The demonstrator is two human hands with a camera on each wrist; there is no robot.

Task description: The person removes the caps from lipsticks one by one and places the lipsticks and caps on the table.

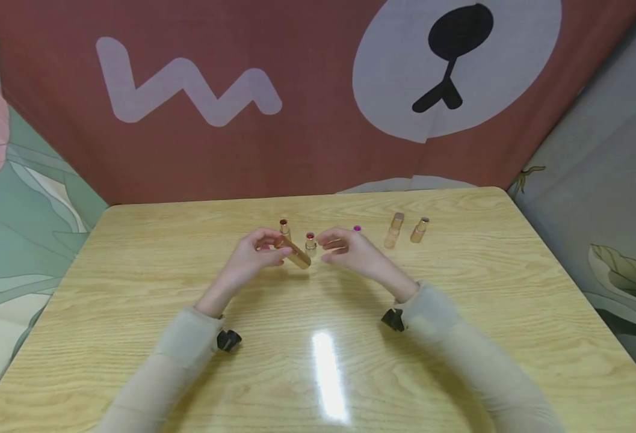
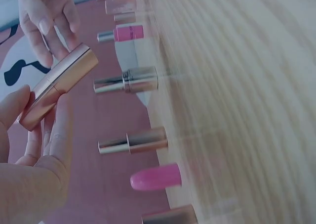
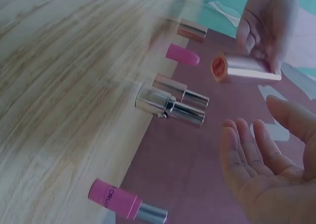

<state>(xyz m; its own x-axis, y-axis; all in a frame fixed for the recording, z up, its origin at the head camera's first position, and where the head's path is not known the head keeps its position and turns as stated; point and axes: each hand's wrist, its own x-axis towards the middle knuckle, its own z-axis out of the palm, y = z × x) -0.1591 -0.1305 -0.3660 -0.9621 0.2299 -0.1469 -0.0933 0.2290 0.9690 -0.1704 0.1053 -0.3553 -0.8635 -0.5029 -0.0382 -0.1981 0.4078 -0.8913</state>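
A shiny rose-gold lipstick tube [image 1: 298,256] is pinched between the thumb and fingers of my left hand [image 1: 253,251], tilted and raised over the table. The right wrist view shows a reddish round end on this lipstick tube [image 3: 244,68]. Just to its right, my right hand [image 1: 352,248] holds nothing, its fingers loosely bent and the palm turned toward the tube. Between and behind the hands stand an uncapped silver-and-clear lipstick [image 1: 310,245] and a gold lipstick [image 1: 284,228]. In the left wrist view a pink rounded cap [image 2: 155,178] stands beside the gold one.
A pink lipstick [image 3: 116,199] with a silver collar stands behind my right hand. Farther right on the wooden table [image 1: 160,258] are a tall gold-topped tube [image 1: 395,230] and a small gold lipstick [image 1: 419,230]. A brown cloth [image 1: 215,162] hangs behind the table.
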